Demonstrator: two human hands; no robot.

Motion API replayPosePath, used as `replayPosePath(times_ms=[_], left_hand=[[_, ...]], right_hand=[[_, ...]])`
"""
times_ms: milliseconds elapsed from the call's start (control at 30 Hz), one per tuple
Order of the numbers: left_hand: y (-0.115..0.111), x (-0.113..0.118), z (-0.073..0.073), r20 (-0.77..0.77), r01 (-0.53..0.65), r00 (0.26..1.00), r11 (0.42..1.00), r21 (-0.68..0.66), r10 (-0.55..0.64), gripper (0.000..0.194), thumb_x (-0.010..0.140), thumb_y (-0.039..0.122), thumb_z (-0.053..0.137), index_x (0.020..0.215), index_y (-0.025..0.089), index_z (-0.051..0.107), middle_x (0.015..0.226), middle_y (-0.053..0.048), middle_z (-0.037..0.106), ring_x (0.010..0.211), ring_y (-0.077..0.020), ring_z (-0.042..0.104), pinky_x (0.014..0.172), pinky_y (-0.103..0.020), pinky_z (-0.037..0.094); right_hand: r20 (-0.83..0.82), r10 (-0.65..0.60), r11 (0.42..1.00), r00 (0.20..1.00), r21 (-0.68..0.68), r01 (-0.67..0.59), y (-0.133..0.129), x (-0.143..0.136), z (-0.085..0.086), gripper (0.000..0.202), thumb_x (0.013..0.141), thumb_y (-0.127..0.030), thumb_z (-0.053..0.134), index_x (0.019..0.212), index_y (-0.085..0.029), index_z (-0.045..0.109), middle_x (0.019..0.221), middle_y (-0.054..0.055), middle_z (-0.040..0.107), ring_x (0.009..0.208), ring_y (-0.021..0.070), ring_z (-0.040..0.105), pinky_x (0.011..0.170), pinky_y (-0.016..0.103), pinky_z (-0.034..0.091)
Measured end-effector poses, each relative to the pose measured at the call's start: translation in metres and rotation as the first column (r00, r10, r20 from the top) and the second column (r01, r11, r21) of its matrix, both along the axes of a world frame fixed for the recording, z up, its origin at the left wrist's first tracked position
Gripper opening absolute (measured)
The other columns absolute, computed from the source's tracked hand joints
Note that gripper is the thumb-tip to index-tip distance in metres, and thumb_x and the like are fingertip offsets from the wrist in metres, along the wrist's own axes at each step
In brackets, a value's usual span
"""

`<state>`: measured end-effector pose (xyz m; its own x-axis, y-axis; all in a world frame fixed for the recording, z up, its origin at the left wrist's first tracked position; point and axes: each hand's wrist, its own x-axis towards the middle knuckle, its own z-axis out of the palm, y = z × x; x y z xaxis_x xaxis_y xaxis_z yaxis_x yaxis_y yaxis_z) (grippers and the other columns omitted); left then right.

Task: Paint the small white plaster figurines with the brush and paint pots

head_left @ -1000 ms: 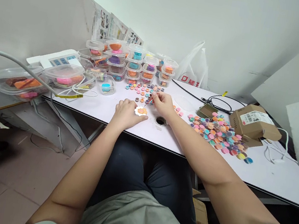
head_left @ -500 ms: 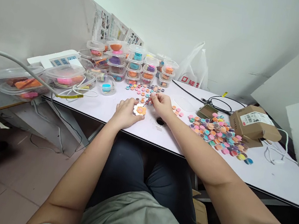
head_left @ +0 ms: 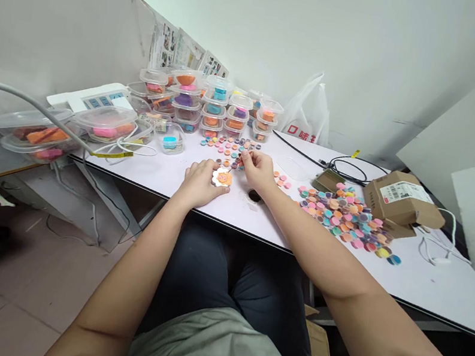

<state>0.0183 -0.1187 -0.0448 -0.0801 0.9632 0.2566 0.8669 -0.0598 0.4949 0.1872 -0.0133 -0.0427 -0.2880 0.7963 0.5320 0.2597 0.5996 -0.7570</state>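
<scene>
My left hand [head_left: 198, 185] is closed around a small flower-shaped piece [head_left: 222, 177] with a white scalloped rim and an orange middle, held just above the table's front edge. Beside it, my right hand [head_left: 259, 170] is closed in a pinch. Its fingertips are near the flower piece, and a thin dark sliver seems to show there, too small to name. Small coloured discs [head_left: 230, 145] in pink, orange, blue and brown lie behind both hands. A few pink and orange discs [head_left: 281, 180] lie right of my right hand.
Stacked clear tubs [head_left: 213, 107] with coloured lumps stand at the back left. A large heap of discs [head_left: 349, 218] lies right, by an opened cardboard box [head_left: 402, 199]. Black cable [head_left: 348, 167], a white plastic bag [head_left: 309, 114] and a round table hole [head_left: 254, 195] are also there.
Little differs. My right fingertips have shifted slightly beside the flower piece, and the whole view has moved a little. Both hands keep their closed grip.
</scene>
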Motion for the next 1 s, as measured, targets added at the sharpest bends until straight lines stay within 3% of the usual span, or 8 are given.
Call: replayPosePath(times_ms=[500, 733, 1000], left_hand=[[0.0008, -0.0002, -0.0007, -0.01, 0.009, 1.0, 1.0, -0.019, -0.01, 0.057, 0.078, 0.053, 0.073, 0.123, 0.026, 0.051, 0.136, -0.009, 0.063, 0.129, -0.0345, 0.052, 0.107, -0.047, 0.039], [0.0022, -0.0012, -0.0028, -0.013, 0.013, 1.0, 1.0, -0.024, -0.014, 0.058, 0.079, 0.055, 0.073, 0.124, 0.026, 0.05, 0.135, -0.009, 0.063, 0.129, -0.0334, 0.053, 0.107, -0.045, 0.039], [0.0015, -0.0009, -0.003, -0.014, 0.019, 1.0, 1.0, -0.006, -0.019, 0.059, 0.078, 0.053, 0.073, 0.126, 0.025, 0.052, 0.137, -0.009, 0.064, 0.128, -0.0349, 0.053, 0.107, -0.048, 0.039]], right_hand=[[0.021, 0.021, 0.999, 1.0, 0.036, -0.022, -0.0026, -0.0023, -0.0004, 0.061, 0.09, -0.076, 0.05, 0.072, -0.02, 0.064, 0.07, 0.005, 0.07, 0.064, 0.0164, 0.058, 0.065, 0.031, 0.044], [-0.01, -0.072, 0.997, 0.997, 0.042, 0.072, 0.0006, 0.001, 0.0025, 0.061, 0.092, -0.076, 0.047, 0.069, -0.02, 0.059, 0.066, 0.005, 0.067, 0.061, 0.0156, 0.053, 0.062, 0.032, 0.039], [0.039, 0.02, 0.999, 0.999, 0.031, -0.021, -0.0023, -0.002, 0.0024, 0.063, 0.089, -0.078, 0.05, 0.069, -0.02, 0.063, 0.065, 0.004, 0.068, 0.059, 0.0153, 0.055, 0.06, 0.031, 0.041]])
